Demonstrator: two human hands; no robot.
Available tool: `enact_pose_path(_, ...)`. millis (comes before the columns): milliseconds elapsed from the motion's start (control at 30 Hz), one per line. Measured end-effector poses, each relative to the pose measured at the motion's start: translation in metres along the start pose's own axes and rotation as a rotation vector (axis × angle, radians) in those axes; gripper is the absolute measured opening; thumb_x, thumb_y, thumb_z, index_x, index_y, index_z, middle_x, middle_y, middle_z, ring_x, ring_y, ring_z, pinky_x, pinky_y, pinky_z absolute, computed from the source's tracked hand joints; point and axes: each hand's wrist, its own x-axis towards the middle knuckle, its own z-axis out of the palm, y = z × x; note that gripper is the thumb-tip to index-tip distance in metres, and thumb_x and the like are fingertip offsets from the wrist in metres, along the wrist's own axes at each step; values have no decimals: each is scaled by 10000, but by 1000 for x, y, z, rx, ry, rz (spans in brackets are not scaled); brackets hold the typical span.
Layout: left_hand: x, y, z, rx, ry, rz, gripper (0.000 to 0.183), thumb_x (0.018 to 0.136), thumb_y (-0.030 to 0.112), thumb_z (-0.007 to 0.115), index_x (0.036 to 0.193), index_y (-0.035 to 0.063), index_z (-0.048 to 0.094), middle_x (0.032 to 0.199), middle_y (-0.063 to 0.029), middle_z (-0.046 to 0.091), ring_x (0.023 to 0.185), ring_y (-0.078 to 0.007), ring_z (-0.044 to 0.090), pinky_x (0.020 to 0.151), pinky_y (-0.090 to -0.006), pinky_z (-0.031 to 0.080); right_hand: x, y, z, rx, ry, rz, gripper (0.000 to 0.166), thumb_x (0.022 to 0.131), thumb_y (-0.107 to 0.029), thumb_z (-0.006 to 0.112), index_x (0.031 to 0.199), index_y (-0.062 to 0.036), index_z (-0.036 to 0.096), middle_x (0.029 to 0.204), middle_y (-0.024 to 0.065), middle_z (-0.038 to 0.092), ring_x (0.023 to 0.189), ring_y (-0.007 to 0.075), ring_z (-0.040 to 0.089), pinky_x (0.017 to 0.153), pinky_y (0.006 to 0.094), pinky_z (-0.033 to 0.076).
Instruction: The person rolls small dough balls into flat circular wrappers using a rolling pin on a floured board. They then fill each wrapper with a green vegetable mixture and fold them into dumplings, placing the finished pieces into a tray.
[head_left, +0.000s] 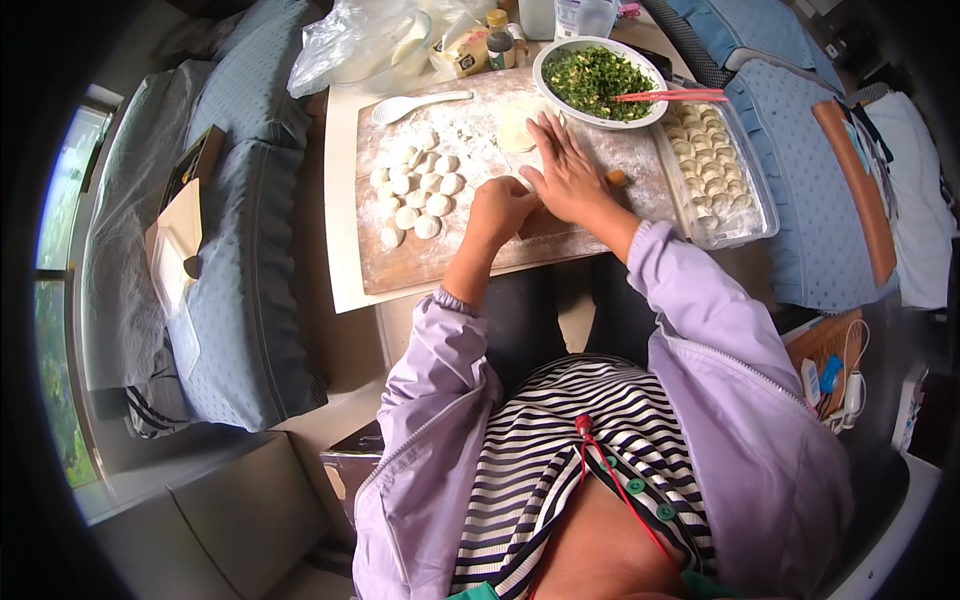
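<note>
A floured wooden board (480, 259) lies before me. My right hand (566, 169) is spread palm down over it, fingertips at the edge of a pale flat dough sheet or wrappers (516, 126). Close beside it, my left hand (501, 210) is curled, and its fingertips are hidden. A short wooden piece, perhaps a rolling pin (616, 178), shows its end by my right wrist. Several floured dough pieces (431, 182) are grouped at the board's left. A white bowl (541, 84) holds chopped green filling (596, 82), with red chopsticks (675, 96) across its rim.
On the right, a clear plastic tray (765, 217) holds rows of folded dumplings (701, 154). A white slotted spoon (409, 107) lies at the board's back left. Behind stand a glass bowl under plastic film (375, 56), a packet (461, 49) and a small bottle (500, 45). Blue-covered seats flank the table.
</note>
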Motion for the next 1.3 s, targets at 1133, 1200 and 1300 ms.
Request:
enact_pose_path(1133, 1, -14, -11, 233, -62, 166, 223, 812, 176, 697, 896, -26, 738, 690, -165, 699, 671, -256, 711, 656, -349, 546, 6, -8, 2, 19, -87, -28, 745, 1013, -380, 532, 1580, -23, 206, 1590, 295, 302, 1508, 433, 240, 1236, 502, 196)
enact_pose_path(1200, -2, -20, -9, 186, -30, 165, 218, 815, 165, 689, 889, -36, 734, 686, -165, 699, 660, -241, 711, 637, -346, 547, -11, -11, -5, 5, -112, -36, 740, 1011, -366, 535, 1579, -20, 211, 1583, 301, 311, 1501, 440, 255, 1235, 502, 201)
enact_pose_path(1300, -23, -21, -2, -6, 65, 67, 223, 821, 149, 680, 898, -56, 722, 723, -171, 714, 632, -204, 706, 587, -339, 545, -52, -18, -26, -27, -157, -79, 722, 1005, -329, 539, 1577, -17, 227, 1560, 313, 347, 1482, 448, 296, 1229, 512, 213)
